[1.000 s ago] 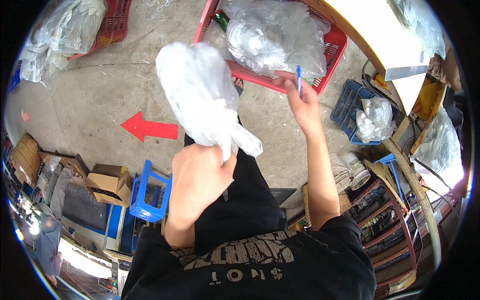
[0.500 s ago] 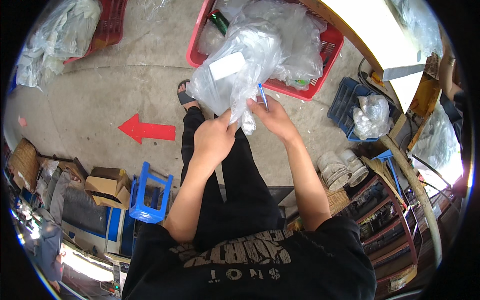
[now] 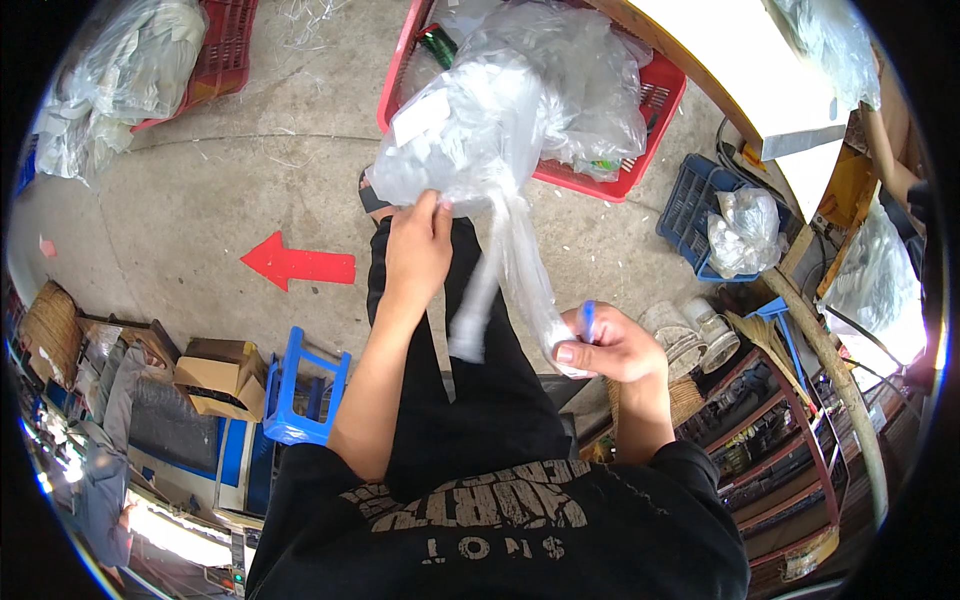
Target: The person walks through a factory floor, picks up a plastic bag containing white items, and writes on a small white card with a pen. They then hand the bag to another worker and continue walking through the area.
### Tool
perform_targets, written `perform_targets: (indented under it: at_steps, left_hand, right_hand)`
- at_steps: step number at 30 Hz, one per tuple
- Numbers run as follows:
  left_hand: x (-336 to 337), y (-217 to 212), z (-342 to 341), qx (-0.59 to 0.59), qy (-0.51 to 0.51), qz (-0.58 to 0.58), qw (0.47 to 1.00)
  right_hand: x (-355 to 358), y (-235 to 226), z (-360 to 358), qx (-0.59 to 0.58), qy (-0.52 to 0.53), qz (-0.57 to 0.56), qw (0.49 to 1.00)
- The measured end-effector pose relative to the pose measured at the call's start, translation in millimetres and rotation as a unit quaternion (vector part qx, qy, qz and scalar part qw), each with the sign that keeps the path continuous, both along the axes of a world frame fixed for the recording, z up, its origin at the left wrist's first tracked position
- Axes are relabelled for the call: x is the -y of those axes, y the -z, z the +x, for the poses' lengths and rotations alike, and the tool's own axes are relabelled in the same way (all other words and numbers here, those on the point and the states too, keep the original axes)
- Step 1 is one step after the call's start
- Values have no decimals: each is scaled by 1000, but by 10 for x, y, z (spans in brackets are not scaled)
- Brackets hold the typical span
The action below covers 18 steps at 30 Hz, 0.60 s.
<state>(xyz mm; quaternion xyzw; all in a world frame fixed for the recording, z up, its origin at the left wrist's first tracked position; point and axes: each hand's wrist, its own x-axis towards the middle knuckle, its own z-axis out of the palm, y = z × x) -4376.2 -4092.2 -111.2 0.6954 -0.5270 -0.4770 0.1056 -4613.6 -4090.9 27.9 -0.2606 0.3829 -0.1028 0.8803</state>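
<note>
A clear plastic bag (image 3: 460,150) with pale contents and a white label bulges ahead of my legs, partly over a red crate (image 3: 620,187). My left hand (image 3: 418,245) is closed, pinching the bag's near side between thumb and fingers. Lower and to the right, my right hand (image 3: 620,345) is closed on a long stretched strip of the bag's plastic. A blue pen (image 3: 587,318) is also held in those fingers. Another loose plastic tail (image 3: 475,325) hangs between the hands, blurred. What the bag holds cannot be made out clearly.
More filled clear bags (image 3: 600,90) lie in the red crate. A white-topped table (image 3: 770,70) stands at the upper right, above a dark blue crate (image 3: 685,215). A blue stool (image 3: 310,385) and cardboard box (image 3: 215,375) are at left. A person's arm (image 3: 885,145) shows far right.
My right hand has moved down and right, drawing a strip of the bag's plastic out long. My left hand has shifted slightly up and left, still gripping the bag.
</note>
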Motion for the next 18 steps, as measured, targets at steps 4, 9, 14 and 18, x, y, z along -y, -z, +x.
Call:
perform_targets:
  at_steps: [4,9,14,18]
  left_hand:
    - [142,-18,-1,-79,-102,-4,992]
    - [89,-159,-198,-22,-6,-132,991]
    - [17,-140,-167,3,9,-122,992]
    - [62,-176,-29,-17,58,-164,985]
  right_hand:
    - [133,-116,-60,-52,-84,-88,991]
    - [207,-50,75,-34,-182,-174,967]
    - [442,501,13,-252,0,-383,889]
    - [653,1072,216,-346,-73,-503,789]
